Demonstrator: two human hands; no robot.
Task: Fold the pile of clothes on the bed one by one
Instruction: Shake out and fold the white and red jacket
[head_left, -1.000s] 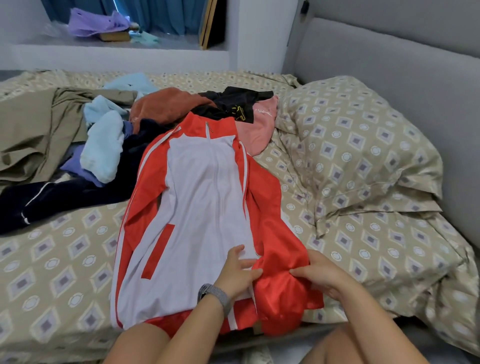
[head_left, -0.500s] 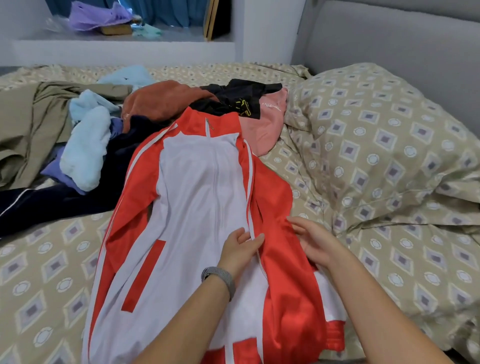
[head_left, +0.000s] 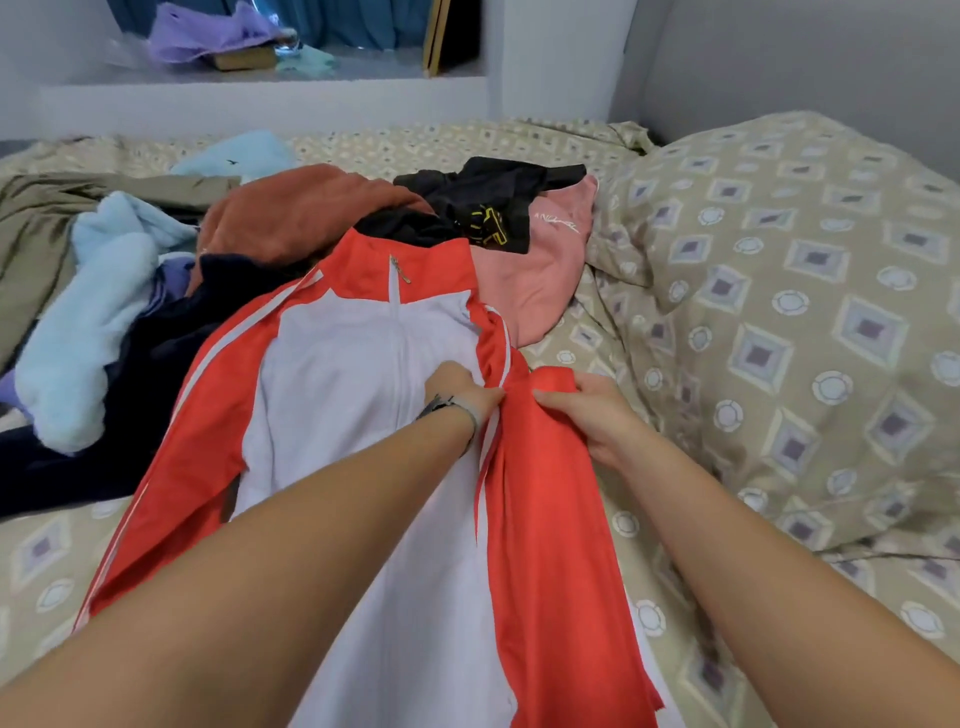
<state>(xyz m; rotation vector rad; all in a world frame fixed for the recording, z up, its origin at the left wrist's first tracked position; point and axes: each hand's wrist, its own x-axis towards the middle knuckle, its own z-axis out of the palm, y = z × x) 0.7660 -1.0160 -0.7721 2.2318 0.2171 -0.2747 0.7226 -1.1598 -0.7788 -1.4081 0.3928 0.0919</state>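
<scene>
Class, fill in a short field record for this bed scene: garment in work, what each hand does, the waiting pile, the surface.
garment: red and white jacket, spread front up, zipped
left hand: left hand presses on the white front by the right seam
right hand: right hand grips the folded red sleeve
pile: unfolded clothes behind the jacket's collar
surface: patterned bed sheet

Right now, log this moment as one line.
step: folding jacket | left hand: pressing front | right hand: gripping red sleeve | pile: unfolded
</scene>
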